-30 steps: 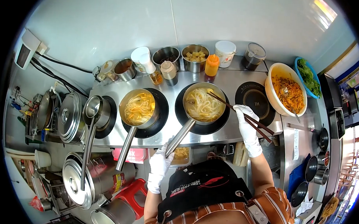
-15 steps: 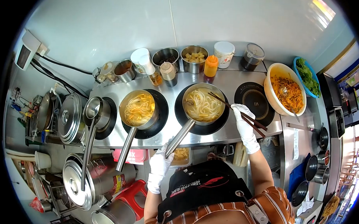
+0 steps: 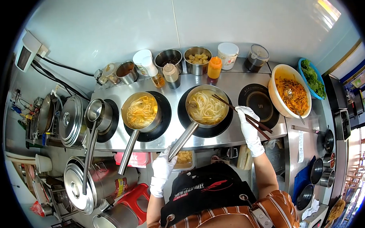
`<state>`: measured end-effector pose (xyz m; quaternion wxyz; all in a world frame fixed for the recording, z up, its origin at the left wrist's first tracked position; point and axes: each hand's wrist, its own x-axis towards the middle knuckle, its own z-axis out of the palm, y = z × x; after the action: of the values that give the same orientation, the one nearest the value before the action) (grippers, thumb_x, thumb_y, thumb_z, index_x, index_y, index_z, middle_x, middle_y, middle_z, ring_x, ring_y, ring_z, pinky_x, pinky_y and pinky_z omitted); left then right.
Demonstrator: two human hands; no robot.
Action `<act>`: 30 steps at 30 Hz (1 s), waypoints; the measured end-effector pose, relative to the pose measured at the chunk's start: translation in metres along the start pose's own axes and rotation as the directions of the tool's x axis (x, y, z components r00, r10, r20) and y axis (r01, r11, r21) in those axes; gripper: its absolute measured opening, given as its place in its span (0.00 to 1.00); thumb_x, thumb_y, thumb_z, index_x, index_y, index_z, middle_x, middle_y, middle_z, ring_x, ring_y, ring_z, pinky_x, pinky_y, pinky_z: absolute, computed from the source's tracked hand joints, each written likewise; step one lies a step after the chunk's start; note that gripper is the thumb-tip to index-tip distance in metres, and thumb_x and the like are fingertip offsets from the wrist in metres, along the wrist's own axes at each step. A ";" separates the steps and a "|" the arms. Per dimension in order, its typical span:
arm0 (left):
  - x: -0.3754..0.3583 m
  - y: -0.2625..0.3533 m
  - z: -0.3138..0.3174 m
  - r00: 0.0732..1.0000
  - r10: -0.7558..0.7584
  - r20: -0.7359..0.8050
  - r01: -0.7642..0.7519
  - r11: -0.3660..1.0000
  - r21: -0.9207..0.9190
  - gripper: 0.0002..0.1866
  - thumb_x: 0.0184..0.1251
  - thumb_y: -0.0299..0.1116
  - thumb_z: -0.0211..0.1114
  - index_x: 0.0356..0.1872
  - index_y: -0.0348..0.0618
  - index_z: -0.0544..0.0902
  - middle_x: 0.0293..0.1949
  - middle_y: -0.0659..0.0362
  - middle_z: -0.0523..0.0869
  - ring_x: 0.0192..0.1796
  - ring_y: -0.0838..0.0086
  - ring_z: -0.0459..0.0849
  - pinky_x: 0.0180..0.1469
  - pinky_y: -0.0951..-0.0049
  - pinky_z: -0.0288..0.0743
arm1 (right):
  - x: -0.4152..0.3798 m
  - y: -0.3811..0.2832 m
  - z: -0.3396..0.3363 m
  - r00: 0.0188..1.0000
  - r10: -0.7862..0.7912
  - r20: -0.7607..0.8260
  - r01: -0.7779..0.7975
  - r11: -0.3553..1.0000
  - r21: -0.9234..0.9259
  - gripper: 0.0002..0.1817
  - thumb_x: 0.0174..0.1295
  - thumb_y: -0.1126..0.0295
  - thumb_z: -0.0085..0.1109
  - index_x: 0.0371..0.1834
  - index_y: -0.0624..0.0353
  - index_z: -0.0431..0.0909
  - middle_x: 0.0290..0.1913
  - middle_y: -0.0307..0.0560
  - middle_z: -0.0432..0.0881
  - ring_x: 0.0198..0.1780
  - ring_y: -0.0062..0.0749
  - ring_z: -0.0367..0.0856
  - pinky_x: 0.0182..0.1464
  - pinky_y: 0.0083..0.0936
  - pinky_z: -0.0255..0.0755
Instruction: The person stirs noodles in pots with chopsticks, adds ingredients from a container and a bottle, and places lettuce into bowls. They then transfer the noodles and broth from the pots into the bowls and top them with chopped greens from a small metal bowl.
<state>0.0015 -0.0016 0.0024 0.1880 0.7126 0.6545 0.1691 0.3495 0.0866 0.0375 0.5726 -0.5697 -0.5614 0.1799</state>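
left hand (image 3: 163, 167) grips pot handle (image 3: 184, 139), low middle | right hand (image 3: 249, 126) grips brown chopsticks (image 3: 227, 104), right of middle | stick tips at the noodles (image 3: 208, 111)

Bright; glare on wall (image 3: 218, 22); curved, black-cornered edges.

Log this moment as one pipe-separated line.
left hand: holding saucepan handle | right hand: holding chopsticks, tips at noodles | second noodle saucepan: on black hotplate, no hand on it
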 end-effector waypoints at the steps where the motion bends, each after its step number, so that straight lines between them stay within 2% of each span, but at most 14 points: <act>1: 0.000 0.000 0.000 1.000 0.003 -0.005 -0.003 1.000 -0.004 0.28 0.57 0.43 0.71 0.58 0.44 0.79 0.33 0.47 0.86 0.33 0.56 0.86 0.36 0.62 0.80 | 0.000 0.000 0.000 1.000 0.001 0.001 -0.001 1.000 0.000 0.05 0.61 0.77 0.63 0.38 0.68 0.84 0.38 0.50 0.86 0.40 0.31 0.84 0.47 0.23 0.76; 6: 0.000 0.000 0.000 1.000 -0.003 -0.012 0.003 1.000 0.028 0.30 0.54 0.42 0.72 0.59 0.43 0.80 0.30 0.49 0.86 0.30 0.58 0.86 0.35 0.64 0.79 | 0.000 0.003 -0.001 1.000 -0.015 0.006 0.015 0.999 -0.033 0.06 0.61 0.76 0.63 0.38 0.67 0.84 0.38 0.50 0.86 0.40 0.32 0.84 0.47 0.23 0.77; 8: 0.000 -0.002 0.001 1.000 -0.008 0.028 0.007 1.000 0.025 0.28 0.57 0.43 0.70 0.59 0.44 0.79 0.33 0.47 0.86 0.33 0.56 0.86 0.35 0.62 0.80 | -0.001 0.002 0.000 1.000 -0.012 0.008 0.012 1.000 -0.029 0.06 0.61 0.76 0.63 0.38 0.67 0.84 0.38 0.50 0.86 0.40 0.32 0.84 0.47 0.24 0.77; 18: 0.001 0.001 -0.001 0.999 -0.023 0.027 0.022 1.000 0.020 0.28 0.57 0.42 0.70 0.60 0.44 0.79 0.32 0.46 0.85 0.32 0.55 0.86 0.36 0.62 0.79 | 0.003 -0.023 -0.011 0.999 -0.036 0.013 0.036 0.998 -0.054 0.05 0.62 0.76 0.63 0.39 0.66 0.84 0.37 0.48 0.86 0.39 0.30 0.84 0.45 0.23 0.76; 21: 0.000 0.001 -0.001 0.998 -0.033 0.048 0.032 0.999 0.031 0.28 0.57 0.42 0.70 0.60 0.44 0.78 0.33 0.46 0.86 0.33 0.55 0.86 0.36 0.61 0.79 | 0.011 -0.050 -0.028 0.994 0.041 0.099 -0.032 0.995 -0.093 0.04 0.62 0.75 0.63 0.35 0.66 0.83 0.33 0.45 0.85 0.35 0.26 0.82 0.41 0.22 0.74; 23: 0.000 0.001 -0.001 1.000 -0.022 0.021 0.023 1.000 -0.016 0.28 0.58 0.42 0.70 0.59 0.44 0.79 0.34 0.46 0.86 0.34 0.55 0.86 0.37 0.61 0.80 | 0.013 -0.057 -0.031 0.979 0.164 0.125 -0.151 0.983 -0.107 0.05 0.61 0.74 0.65 0.32 0.66 0.82 0.27 0.42 0.84 0.30 0.23 0.80 0.36 0.21 0.73; 25: 0.001 0.002 -0.002 0.999 -0.022 0.029 0.023 1.000 -0.021 0.28 0.58 0.42 0.70 0.59 0.44 0.79 0.34 0.45 0.86 0.34 0.55 0.86 0.37 0.61 0.80 | 0.014 -0.059 -0.024 0.954 0.248 0.168 -0.238 0.968 -0.079 0.05 0.60 0.74 0.65 0.32 0.65 0.82 0.26 0.41 0.84 0.28 0.23 0.79 0.35 0.21 0.73; 26: 0.001 0.002 -0.002 0.999 -0.025 0.036 0.026 0.999 -0.025 0.28 0.58 0.43 0.70 0.59 0.44 0.79 0.34 0.45 0.86 0.35 0.55 0.86 0.38 0.61 0.80 | 0.014 -0.054 -0.018 0.950 0.229 0.214 -0.221 0.973 -0.059 0.04 0.59 0.75 0.66 0.32 0.65 0.83 0.27 0.42 0.84 0.29 0.25 0.80 0.36 0.22 0.73; 27: 0.001 0.001 -0.001 0.999 -0.026 0.034 0.026 0.999 -0.024 0.28 0.58 0.43 0.70 0.59 0.44 0.79 0.34 0.45 0.86 0.35 0.55 0.86 0.38 0.61 0.80 | 0.011 -0.047 -0.008 0.941 0.269 0.206 -0.283 0.958 0.042 0.04 0.59 0.75 0.66 0.33 0.64 0.83 0.30 0.44 0.85 0.31 0.27 0.81 0.39 0.22 0.74; 30: 0.000 -0.001 0.002 1.000 -0.006 -0.020 0.006 1.000 0.027 0.29 0.53 0.41 0.72 0.58 0.44 0.80 0.30 0.50 0.86 0.31 0.59 0.86 0.35 0.64 0.79 | 0.008 -0.040 0.021 0.953 0.179 0.243 -0.227 0.955 0.189 0.04 0.59 0.76 0.64 0.35 0.65 0.83 0.34 0.47 0.85 0.39 0.30 0.83 0.45 0.23 0.75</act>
<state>0.0013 -0.0020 -0.0003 0.1722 0.7113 0.6607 0.1667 0.3166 0.0908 0.0696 0.5424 -0.5359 -0.5374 0.3603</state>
